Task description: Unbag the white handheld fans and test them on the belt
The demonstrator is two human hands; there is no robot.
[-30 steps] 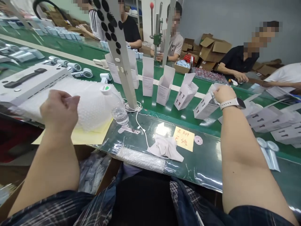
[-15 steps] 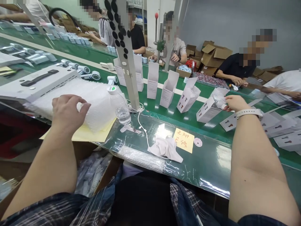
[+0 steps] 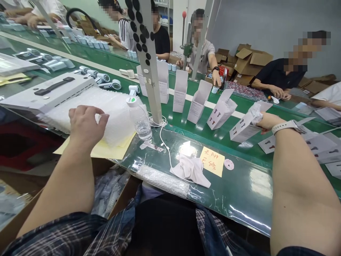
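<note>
The right hand [image 3: 268, 122] is touching the crumpled clear wrap [image 3: 255, 113] at the open top of a tilted white box [image 3: 241, 128]; its fingertips are partly hidden, so whether they are closing on the wrap cannot be told. That box is resting on the green surface [image 3: 181, 120], at the person's front right, with its flap standing up. The left hand [image 3: 86, 124] is hovering well apart from it, curled loosely with the thumb off the fingers and gripping nothing that shows, near the bubble wrap [image 3: 119, 112] and yellow paper [image 3: 114, 152]. Just beside the bubble wrap, a water bottle [image 3: 141, 122] is standing near a metal post [image 3: 151, 81]. Nearer the person, a pale cloth [image 3: 189, 170] is lying beside a yellow note [image 3: 213, 161]. More white boxes [image 3: 221, 113] are standing in a row leftward, and beyond them a co-worker's hand [image 3: 216, 79] is touching a small blue part [image 3: 214, 90].
</note>
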